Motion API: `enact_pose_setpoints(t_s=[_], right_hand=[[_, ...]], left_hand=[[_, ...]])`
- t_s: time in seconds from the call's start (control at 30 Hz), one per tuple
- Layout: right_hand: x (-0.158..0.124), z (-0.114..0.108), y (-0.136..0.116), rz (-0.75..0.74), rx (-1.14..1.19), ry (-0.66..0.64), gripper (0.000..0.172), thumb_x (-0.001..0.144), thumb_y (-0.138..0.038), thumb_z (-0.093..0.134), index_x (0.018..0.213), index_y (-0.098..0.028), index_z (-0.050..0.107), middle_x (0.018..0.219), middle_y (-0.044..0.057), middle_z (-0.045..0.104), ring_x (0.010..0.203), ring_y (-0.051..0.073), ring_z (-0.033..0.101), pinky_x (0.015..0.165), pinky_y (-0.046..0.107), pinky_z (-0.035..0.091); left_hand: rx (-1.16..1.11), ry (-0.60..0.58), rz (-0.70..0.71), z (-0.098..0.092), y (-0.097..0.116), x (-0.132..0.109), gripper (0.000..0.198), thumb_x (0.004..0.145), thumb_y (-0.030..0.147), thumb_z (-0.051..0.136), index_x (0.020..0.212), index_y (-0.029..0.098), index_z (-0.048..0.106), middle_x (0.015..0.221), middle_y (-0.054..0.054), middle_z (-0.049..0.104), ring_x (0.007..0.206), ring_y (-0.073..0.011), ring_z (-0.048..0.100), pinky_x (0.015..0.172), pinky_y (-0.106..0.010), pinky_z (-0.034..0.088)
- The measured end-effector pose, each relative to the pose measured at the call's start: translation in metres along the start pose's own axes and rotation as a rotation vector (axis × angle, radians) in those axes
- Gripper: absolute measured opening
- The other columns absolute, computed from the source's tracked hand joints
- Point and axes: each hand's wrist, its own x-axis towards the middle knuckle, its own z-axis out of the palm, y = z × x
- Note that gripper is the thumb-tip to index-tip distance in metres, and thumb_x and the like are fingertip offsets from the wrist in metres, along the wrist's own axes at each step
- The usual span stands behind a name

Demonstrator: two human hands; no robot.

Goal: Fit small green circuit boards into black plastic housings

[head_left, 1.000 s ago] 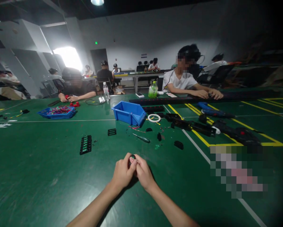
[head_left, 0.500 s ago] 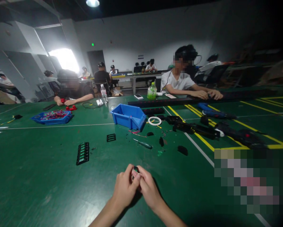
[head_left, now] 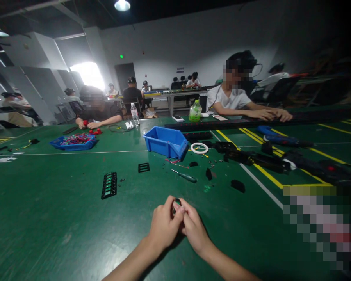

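Left hand (head_left: pixel 164 223) and right hand (head_left: pixel 195 226) pinch a small dark part (head_left: pixel 178 201); uneven pressure could make it slip.

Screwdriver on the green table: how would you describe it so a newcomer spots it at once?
On the green table, find the high-sided blue bin beyond the left hand and right hand. Between bin and hands lies the screwdriver, its tip pointing left and away. Its slim metal shaft and dark green handle set it apart from the stubby black pieces nearby.
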Motion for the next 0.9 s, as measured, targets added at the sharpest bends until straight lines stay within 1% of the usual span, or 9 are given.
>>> enact_pose_setpoints(t_s=[0.13,0.17,0.23,0.33,0.4,0.47,0.57,0.7,0.9], right_hand=[[-0.004,0.002,0.000,0.016,0.026,-0.009,0.038,0.096,-0.057,0.061,0.093,-0.019,0.058,0.083,0.004,0.058,0.077,0.018,0.058,0.064,0.026,0.051],[-0.005,0.002,0.000,0.042,0.033,-0.020,0.040,0.096,-0.058,0.060,0.091,-0.019,0.057,0.080,0.003,0.056,0.070,0.016,0.055,0.057,0.024,0.048],[-0.007,0.000,-0.001,0.087,0.045,-0.062,0.040,0.096,-0.058,0.060,0.092,-0.019,0.056,0.072,-0.002,0.051,0.052,0.010,0.044,0.041,0.019,0.034],[-0.006,-0.004,-0.002,0.066,0.052,-0.164,0.037,0.098,-0.054,0.059,0.092,-0.018,0.056,0.068,-0.004,0.049,0.043,0.005,0.037,0.037,0.018,0.029],[-0.005,-0.007,-0.001,0.072,0.063,-0.190,0.035,0.100,-0.052,0.058,0.096,-0.017,0.056,0.071,-0.003,0.052,0.044,0.005,0.040,0.037,0.017,0.031],[-0.003,-0.010,0.000,0.088,0.088,-0.213,0.034,0.101,-0.051,0.057,0.095,-0.017,0.055,0.068,-0.004,0.053,0.043,0.005,0.043,0.038,0.017,0.033],[0.000,-0.014,0.006,0.113,0.127,-0.241,0.033,0.101,-0.049,0.057,0.096,-0.017,0.056,0.069,-0.003,0.056,0.044,0.006,0.049,0.039,0.017,0.038],[0.003,-0.015,0.012,0.119,0.236,-0.298,0.031,0.101,-0.048,0.058,0.101,-0.017,0.056,0.077,0.000,0.061,0.045,0.008,0.054,0.041,0.019,0.045],[0.005,-0.014,0.012,0.125,0.308,-0.298,0.030,0.100,-0.046,0.060,0.099,-0.016,0.058,0.076,0.000,0.061,0.045,0.008,0.055,0.040,0.019,0.045]], left_hand=[[-0.011,-0.013,0.017,0.001,-0.006,-0.002,0.041,0.104,0.057,0.041,0.097,0.021,0.058,0.065,0.001,0.062,0.059,-0.0170,0.060,0.059,-0.025,0.035],[-0.010,-0.017,0.017,0.001,-0.008,-0.004,0.041,0.104,0.057,0.041,0.096,0.021,0.058,0.065,0.001,0.062,0.059,-0.0169,0.060,0.059,-0.025,0.037],[-0.037,-0.038,0.001,0.002,-0.012,-0.006,0.040,0.103,0.057,0.043,0.097,0.021,0.059,0.066,0.001,0.064,0.059,-0.0171,0.063,0.057,-0.024,0.039],[-0.104,-0.094,-0.028,0.003,-0.016,-0.007,0.039,0.101,0.056,0.047,0.103,0.020,0.062,0.063,0.000,0.067,0.057,-0.0183,0.067,0.055,-0.024,0.043],[-0.168,-0.116,-0.040,0.004,-0.017,-0.006,0.040,0.101,0.054,0.049,0.116,0.020,0.063,0.062,0.000,0.070,0.057,-0.0190,0.069,0.055,-0.024,0.047],[-0.244,-0.141,-0.051,0.005,-0.018,-0.005,0.047,0.101,0.053,0.050,0.133,0.019,0.057,0.059,0.002,0.070,0.056,-0.0194,0.071,0.056,-0.024,0.049],[-0.337,-0.190,-0.067,0.006,-0.021,-0.004,0.055,0.101,0.050,0.053,0.145,0.017,0.048,0.054,0.003,0.070,0.051,-0.0190,0.072,0.055,-0.023,0.052],[-0.413,-0.250,-0.082,0.006,-0.026,-0.002,0.051,0.101,0.049,0.057,0.141,0.020,0.049,0.052,0.004,0.071,0.046,-0.0182,0.071,0.051,-0.021,0.052],[-0.394,-0.256,-0.071,0.003,-0.030,-0.002,0.045,0.101,0.048,0.057,0.135,0.020,0.051,0.051,0.005,0.069,0.045,-0.0168,0.070,0.050,-0.020,0.051]])
